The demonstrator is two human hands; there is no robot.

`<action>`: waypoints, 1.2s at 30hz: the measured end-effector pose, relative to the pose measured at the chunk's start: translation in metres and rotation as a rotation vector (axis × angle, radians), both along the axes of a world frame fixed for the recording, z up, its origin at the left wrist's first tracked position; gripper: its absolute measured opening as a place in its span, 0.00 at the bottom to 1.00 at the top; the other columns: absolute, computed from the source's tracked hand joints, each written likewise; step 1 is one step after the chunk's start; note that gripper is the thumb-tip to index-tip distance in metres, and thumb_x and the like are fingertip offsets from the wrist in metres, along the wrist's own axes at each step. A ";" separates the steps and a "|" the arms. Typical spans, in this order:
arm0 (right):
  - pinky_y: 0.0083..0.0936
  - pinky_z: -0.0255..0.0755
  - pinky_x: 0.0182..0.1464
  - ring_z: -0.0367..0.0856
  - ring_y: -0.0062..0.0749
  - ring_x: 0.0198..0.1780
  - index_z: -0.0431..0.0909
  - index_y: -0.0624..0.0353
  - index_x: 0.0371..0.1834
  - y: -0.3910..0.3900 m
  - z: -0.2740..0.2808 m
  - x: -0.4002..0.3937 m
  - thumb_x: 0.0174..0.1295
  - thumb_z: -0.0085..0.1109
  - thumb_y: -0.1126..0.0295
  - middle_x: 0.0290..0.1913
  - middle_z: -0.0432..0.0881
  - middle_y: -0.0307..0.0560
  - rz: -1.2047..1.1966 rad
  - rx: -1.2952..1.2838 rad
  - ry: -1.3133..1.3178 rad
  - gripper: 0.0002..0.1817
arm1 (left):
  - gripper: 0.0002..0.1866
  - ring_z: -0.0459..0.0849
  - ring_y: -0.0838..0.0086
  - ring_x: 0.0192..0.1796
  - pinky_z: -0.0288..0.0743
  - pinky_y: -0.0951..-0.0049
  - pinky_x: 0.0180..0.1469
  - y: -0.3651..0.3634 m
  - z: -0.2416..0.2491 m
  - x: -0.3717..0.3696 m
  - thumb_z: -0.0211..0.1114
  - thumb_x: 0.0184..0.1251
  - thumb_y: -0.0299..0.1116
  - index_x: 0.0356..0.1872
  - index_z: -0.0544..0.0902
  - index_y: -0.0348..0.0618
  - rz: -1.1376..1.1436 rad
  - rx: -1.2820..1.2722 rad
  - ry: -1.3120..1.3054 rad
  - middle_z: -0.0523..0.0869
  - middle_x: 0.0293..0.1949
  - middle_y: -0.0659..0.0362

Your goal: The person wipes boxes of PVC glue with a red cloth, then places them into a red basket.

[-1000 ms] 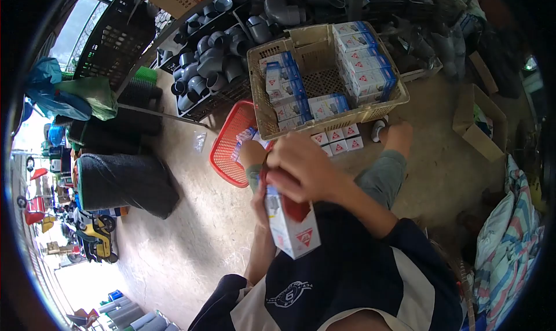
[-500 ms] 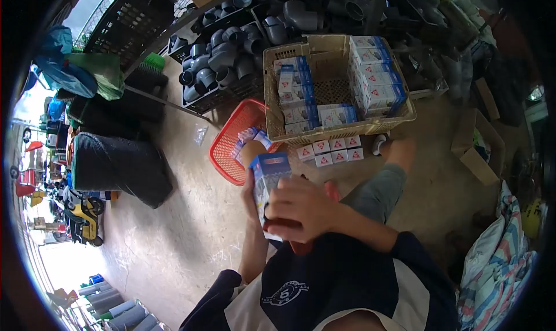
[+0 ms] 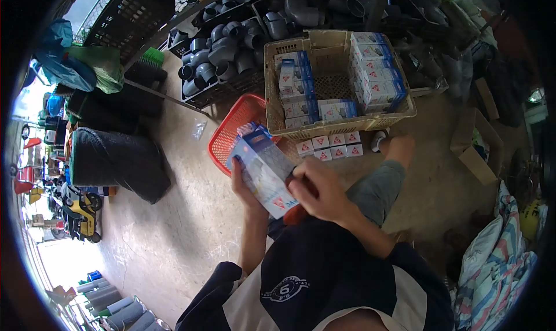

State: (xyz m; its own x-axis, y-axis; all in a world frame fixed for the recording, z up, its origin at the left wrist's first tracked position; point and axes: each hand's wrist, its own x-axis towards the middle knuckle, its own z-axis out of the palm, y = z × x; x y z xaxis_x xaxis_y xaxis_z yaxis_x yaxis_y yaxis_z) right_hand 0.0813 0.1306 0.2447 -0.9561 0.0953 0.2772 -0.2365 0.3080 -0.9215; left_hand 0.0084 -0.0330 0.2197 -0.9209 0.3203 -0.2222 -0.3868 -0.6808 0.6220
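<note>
A blue-and-white cardboard box (image 3: 263, 172) is held tilted above my lap. My left hand (image 3: 246, 189) grips its left side, the thumb lying on the printed face. On the right edge of the box, my right hand (image 3: 321, 189) has its fingers curled in; a small dark bit shows at the fingertips, too hidden to name. Below the box a red object (image 3: 296, 215) shows partly. Just beyond, a red plastic basket (image 3: 223, 137) contains blue-and-white packets, partly covered by the box.
A beige crate (image 3: 341, 128) carries stacked boxes of similar print. Several small white boxes (image 3: 330, 146) stand in rows before it. Black crates of grey pipe elbows (image 3: 223, 53) are behind. Dark mesh rolls (image 3: 119, 163) lie left; an opened carton (image 3: 480, 140) and a striped sack (image 3: 498, 261) are right.
The box has tipped over to the left, so its broad printed face now shows. My right hand has moved from across its front to its right edge.
</note>
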 end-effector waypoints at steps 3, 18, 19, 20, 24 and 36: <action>0.30 0.69 0.45 0.78 0.39 0.42 0.75 0.62 0.39 0.003 -0.013 -0.009 0.68 0.60 0.64 0.38 0.77 0.52 -0.163 -0.288 -0.294 0.11 | 0.32 0.81 0.61 0.59 0.74 0.59 0.65 0.016 0.003 0.023 0.44 0.78 0.57 0.66 0.72 0.38 0.200 -0.090 0.051 0.81 0.59 0.49; 0.24 0.65 0.46 0.68 0.20 0.43 0.70 0.58 0.45 0.015 -0.019 0.026 0.69 0.60 0.64 0.40 0.70 0.36 -0.039 -0.721 -0.051 0.12 | 0.35 0.69 0.59 0.71 0.65 0.50 0.71 0.004 -0.019 0.009 0.42 0.78 0.59 0.79 0.53 0.53 -0.264 -0.237 0.068 0.66 0.73 0.53; 0.26 0.65 0.46 0.69 0.23 0.42 0.71 0.59 0.44 0.017 -0.022 0.027 0.67 0.62 0.64 0.40 0.71 0.37 -0.049 -0.617 0.001 0.13 | 0.36 0.69 0.59 0.71 0.65 0.49 0.71 0.004 -0.019 0.012 0.42 0.78 0.60 0.79 0.53 0.53 -0.280 -0.136 0.021 0.66 0.73 0.53; 0.28 0.66 0.46 0.70 0.27 0.42 0.72 0.58 0.43 0.018 -0.018 0.026 0.65 0.65 0.63 0.39 0.71 0.39 -0.032 -0.459 0.063 0.14 | 0.37 0.69 0.58 0.71 0.65 0.49 0.71 0.006 -0.011 0.014 0.42 0.77 0.62 0.79 0.53 0.53 -0.295 -0.037 -0.028 0.67 0.73 0.52; 0.35 0.67 0.45 0.73 0.40 0.40 0.76 0.55 0.40 0.009 0.007 0.022 0.57 0.70 0.58 0.38 0.72 0.45 0.084 0.058 0.276 0.17 | 0.40 0.77 0.56 0.65 0.70 0.54 0.69 0.013 -0.013 0.019 0.43 0.76 0.65 0.73 0.61 0.41 -0.368 0.052 -0.107 0.76 0.64 0.48; 0.42 0.70 0.47 0.76 0.52 0.42 0.73 0.63 0.44 0.009 0.003 -0.020 0.66 0.61 0.61 0.40 0.75 0.57 -0.365 0.029 -0.048 0.16 | 0.37 0.70 0.58 0.71 0.60 0.53 0.74 0.027 -0.019 0.060 0.49 0.74 0.58 0.75 0.59 0.45 -0.074 0.167 -0.093 0.71 0.69 0.49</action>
